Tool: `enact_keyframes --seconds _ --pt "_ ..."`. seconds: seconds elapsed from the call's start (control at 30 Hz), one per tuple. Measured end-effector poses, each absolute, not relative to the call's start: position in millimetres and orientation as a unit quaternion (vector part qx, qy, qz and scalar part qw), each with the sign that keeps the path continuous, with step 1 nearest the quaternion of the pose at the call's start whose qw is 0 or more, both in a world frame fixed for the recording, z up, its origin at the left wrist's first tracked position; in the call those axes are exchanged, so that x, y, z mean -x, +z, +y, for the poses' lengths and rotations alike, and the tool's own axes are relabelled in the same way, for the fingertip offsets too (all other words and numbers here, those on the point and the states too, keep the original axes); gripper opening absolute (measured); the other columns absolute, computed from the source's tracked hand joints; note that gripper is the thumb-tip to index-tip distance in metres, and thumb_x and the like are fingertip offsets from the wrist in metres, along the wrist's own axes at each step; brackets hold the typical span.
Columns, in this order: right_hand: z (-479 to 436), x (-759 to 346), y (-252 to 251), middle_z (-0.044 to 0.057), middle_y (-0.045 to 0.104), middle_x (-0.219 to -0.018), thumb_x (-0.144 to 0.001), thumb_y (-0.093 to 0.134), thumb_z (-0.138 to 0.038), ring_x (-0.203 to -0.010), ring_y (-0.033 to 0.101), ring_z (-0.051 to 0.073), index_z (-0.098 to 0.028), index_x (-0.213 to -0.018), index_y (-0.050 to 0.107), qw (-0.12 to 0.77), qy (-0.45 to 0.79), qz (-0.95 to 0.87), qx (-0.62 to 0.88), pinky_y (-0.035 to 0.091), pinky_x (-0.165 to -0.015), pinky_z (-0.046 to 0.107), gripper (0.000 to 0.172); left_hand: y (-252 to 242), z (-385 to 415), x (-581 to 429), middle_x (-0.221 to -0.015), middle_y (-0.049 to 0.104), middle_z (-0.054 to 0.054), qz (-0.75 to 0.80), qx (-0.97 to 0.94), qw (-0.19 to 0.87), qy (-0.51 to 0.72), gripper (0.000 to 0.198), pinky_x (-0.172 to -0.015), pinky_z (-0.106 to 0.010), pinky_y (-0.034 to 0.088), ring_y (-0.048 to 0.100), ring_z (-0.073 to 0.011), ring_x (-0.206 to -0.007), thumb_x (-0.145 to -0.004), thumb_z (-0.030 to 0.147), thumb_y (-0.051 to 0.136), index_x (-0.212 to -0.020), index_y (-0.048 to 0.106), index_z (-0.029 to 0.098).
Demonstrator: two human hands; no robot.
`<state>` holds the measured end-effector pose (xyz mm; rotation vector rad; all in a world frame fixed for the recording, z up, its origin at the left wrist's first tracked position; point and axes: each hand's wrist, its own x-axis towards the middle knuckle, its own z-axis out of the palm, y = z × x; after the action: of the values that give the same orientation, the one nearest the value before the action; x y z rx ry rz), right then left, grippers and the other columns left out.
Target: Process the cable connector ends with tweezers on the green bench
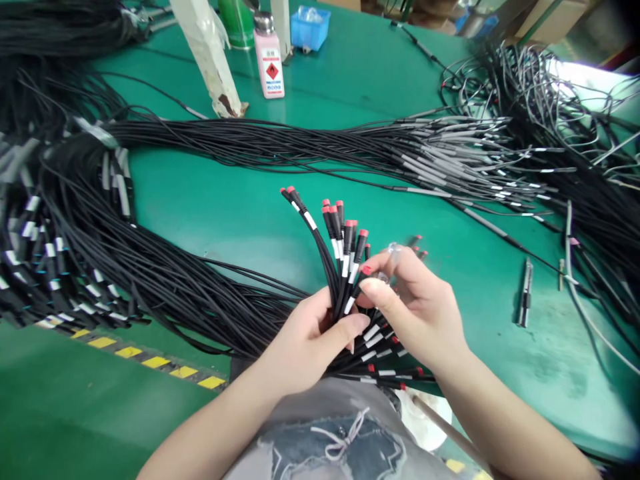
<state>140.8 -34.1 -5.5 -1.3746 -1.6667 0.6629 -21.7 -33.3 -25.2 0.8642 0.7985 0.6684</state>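
Observation:
My left hand (313,343) is closed around a bunch of black cables (327,257), thumb on top. Their ends fan upward, with red-tipped connectors (333,217) and white labels. My right hand (420,303) is pinched, with a small clear plastic cap (383,277) between thumb and fingers, right beside one red-tipped connector (364,273). Whether the cap touches that connector, I cannot tell. Another clear piece (394,248) shows at the fingertips of the same hand. Below my hands, more red-tipped cable ends (395,371) lie at the table's edge.
A thick black cable bundle (280,137) runs across the green table (240,220). More cables hang at left (65,267) and pile up at right (565,147). A utility knife (525,293), a pink-white bottle (270,63), a blue bin (310,28) and a post (207,57) are around.

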Motion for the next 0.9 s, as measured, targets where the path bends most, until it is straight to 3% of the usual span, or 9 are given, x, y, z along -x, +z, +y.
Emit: enact_keyframes --seconds 0.13,0.23,0.37,0.47,0.57,0.63,0.77,0.9 --pt "-32 -141 -1 -0.002 0.058 -0.070 -0.097 0.054 -0.033 -0.071 0.057 0.013 -0.019 -0.076 0.058 0.425 0.364 -0.637 0.530 0.046 -0.071 0.027 0.025 -26 -32 21 -0.073 0.061 0.001 0.356 -0.326 0.802 0.353 0.020 -0.060 -0.022 0.042 0.051 -0.0100 -0.062 -0.079 0.034 0.076 -0.086 0.067 0.017" --pt "-32 -141 1 -0.001 0.061 -0.072 -0.099 0.050 -0.035 -0.068 0.057 0.011 -0.019 -0.080 0.060 0.431 0.450 -0.613 0.486 0.047 -0.065 0.023 0.028 -25 -30 23 -0.065 0.062 0.001 0.357 -0.249 0.819 0.374 0.024 -0.059 -0.022 0.042 0.053 -0.0102 -0.060 -0.070 0.033 0.083 -0.076 0.067 0.017" --pt "-32 -141 0 -0.001 0.063 -0.070 -0.099 0.053 -0.035 -0.066 0.060 0.011 -0.019 -0.078 0.061 0.431 0.492 -0.600 0.461 0.050 -0.065 0.022 0.027 -23 -29 24 -0.064 0.068 0.000 0.363 -0.260 0.820 0.359 0.018 -0.061 -0.024 0.046 0.058 -0.0114 -0.058 -0.065 0.023 0.085 -0.076 0.073 0.016" --pt "-34 -140 -5 -0.001 0.064 -0.071 -0.099 0.052 -0.033 -0.067 0.061 0.011 -0.019 -0.082 0.065 0.441 0.464 -0.603 0.477 0.052 -0.067 0.023 0.026 -21 -29 22 -0.065 0.070 0.000 0.360 -0.257 0.815 0.375 0.012 -0.062 -0.023 0.047 0.059 -0.0104 -0.058 -0.065 0.019 0.084 -0.074 0.075 0.016" --pt "-37 -138 -10 0.000 0.068 -0.084 -0.099 0.053 -0.028 -0.076 0.065 0.012 -0.023 -0.108 0.066 0.496 0.395 -0.592 0.497 0.057 -0.074 0.025 0.016 -20 -29 21 -0.061 0.069 0.000 0.358 -0.231 0.815 0.392 0.010 -0.060 -0.020 0.047 0.060 -0.0094 -0.056 -0.067 0.020 0.083 -0.074 0.077 0.017" --pt "-41 -136 -12 0.001 0.069 -0.094 -0.096 0.057 -0.021 -0.080 0.067 0.012 -0.027 -0.125 0.057 0.540 0.382 -0.578 0.478 0.060 -0.075 0.027 0.029 -20 -29 21 -0.059 0.070 -0.001 0.353 -0.217 0.818 0.399 0.009 -0.060 -0.019 0.047 0.060 -0.0090 -0.056 -0.068 0.021 0.081 -0.076 0.078 0.017" --pt "-52 -132 -15 0.003 0.067 -0.112 -0.089 0.061 -0.003 -0.091 0.070 0.013 -0.026 -0.122 0.054 0.576 0.370 -0.583 0.437 0.062 -0.079 0.025 0.041 -20 -29 23 -0.062 0.072 -0.001 0.348 -0.204 0.819 0.408 0.007 -0.060 -0.017 0.047 0.061 -0.0082 -0.056 -0.071 0.020 0.080 -0.077 0.077 0.017" --pt "-57 -132 -20 0.006 0.066 -0.112 -0.081 0.061 0.008 -0.103 0.069 0.016 -0.022 -0.123 0.052 0.572 0.298 -0.649 0.403 0.062 -0.086 0.030 0.052 -21 -29 24 -0.064 0.072 -0.001 0.341 -0.207 0.815 0.421 0.004 -0.062 -0.017 0.047 0.060 -0.0080 -0.059 -0.073 0.019 0.078 -0.073 0.075 0.016"
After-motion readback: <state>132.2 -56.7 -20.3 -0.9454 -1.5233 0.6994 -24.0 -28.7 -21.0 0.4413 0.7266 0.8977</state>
